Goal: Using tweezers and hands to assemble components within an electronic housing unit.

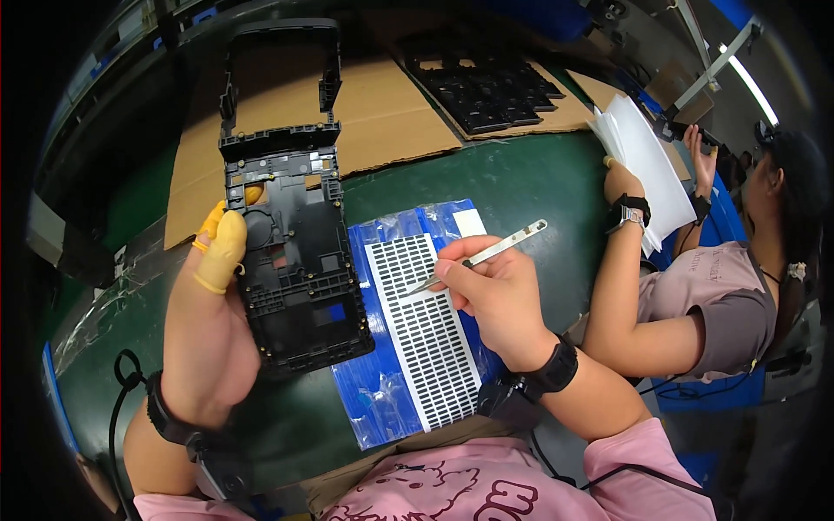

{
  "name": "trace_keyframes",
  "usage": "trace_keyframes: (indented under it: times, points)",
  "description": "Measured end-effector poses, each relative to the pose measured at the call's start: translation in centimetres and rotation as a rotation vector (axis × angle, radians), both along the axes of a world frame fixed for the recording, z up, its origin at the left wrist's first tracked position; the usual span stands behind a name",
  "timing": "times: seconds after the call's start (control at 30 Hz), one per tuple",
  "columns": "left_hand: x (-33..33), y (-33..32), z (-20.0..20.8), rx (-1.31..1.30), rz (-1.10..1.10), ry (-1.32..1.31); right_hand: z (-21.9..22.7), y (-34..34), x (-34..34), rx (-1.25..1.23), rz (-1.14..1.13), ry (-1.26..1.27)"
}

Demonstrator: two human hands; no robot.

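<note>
My left hand [224, 247], with yellow finger cots on its fingers, grips the left edge of a black plastic housing [295, 217]. The housing is raised and shows ribs, slots and small brass-coloured inserts, with an open frame at its far end. In my right hand [495, 291] is a pair of metal tweezers [508, 243], pinched between thumb and fingers. Their tips point down-left onto a white sheet of small black rectangular stickers [426, 339]. Beneath the sheet lies a blue plastic board [369, 399] covered with clear tape.
Brown cardboard [391, 122] covers the far part of the green table [521, 182]. Several black plastic parts [486, 91] lie on it at the back. To the right, a co-worker [695, 304] holds white sheets [643, 165]. A black cable [122, 373] loops at the left.
</note>
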State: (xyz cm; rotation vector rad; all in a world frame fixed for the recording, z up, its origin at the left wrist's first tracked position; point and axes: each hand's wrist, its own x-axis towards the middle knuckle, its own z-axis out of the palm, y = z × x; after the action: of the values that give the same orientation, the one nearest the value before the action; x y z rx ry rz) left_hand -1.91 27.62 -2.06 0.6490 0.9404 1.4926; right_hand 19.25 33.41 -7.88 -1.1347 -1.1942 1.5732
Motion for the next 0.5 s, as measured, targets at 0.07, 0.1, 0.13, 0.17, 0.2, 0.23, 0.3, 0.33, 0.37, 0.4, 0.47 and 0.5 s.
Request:
trace_keyframes:
  times: [0.07, 0.1, 0.13, 0.17, 0.2, 0.23, 0.3, 0.33, 0.37, 0.4, 0.47, 0.5]
  points:
    - [0.1, 0.2, -0.7, -0.01, 0.006, -0.05, 0.1, 0.0, -0.1, -0.021, -0.006, 0.0]
    - [0.3, 0.4, -0.9, -0.012, 0.009, -0.097, 0.1, 0.0, -0.1, -0.021, -0.005, -0.01]
    - [0.3, 0.6, -1.2, -0.013, -0.003, -0.118, 0.0, 0.1, -0.1, -0.037, -0.016, -0.003]
    - [0.2, 0.8, -1.6, -0.015, -0.001, -0.126, 0.0, 0.1, 0.0, -0.053, -0.026, 0.005]
    - [0.1, 0.9, -1.9, -0.042, -0.013, -0.169, 0.0, 0.1, -0.1, -0.061, -0.033, -0.008]
    - [0.0, 1.1, -2.2, -0.069, -0.024, -0.212, -0.1, 0.2, 0.0, -0.062, -0.027, -0.013]
    - [-0.1, 1.3, -2.5, -0.073, -0.016, -0.221, -0.4, 0.2, 0.1, -0.044, -0.036, 0.011]
    - [-0.1, 1.3, -2.5, -0.077, -0.031, -0.241, -0.2, 0.2, 0.1, -0.062, -0.044, 0.011]
    - [-0.2, 1.3, -2.6, -0.08, -0.046, -0.261, 0.0, 0.2, 0.1, -0.065, -0.039, 0.007]
    - [-0.3, 1.3, -2.8, -0.081, -0.037, -0.266, 0.1, 0.2, 0.1, -0.072, -0.038, 0.02]
    - [-0.4, 1.1, -3.3, -0.083, -0.039, -0.276, 0.0, 0.2, 0.2, -0.095, -0.035, 0.086]
    - [-0.3, 1.0, -3.3, -0.084, -0.026, -0.278, 0.2, 0.2, 0.4, -0.098, -0.022, 0.084]
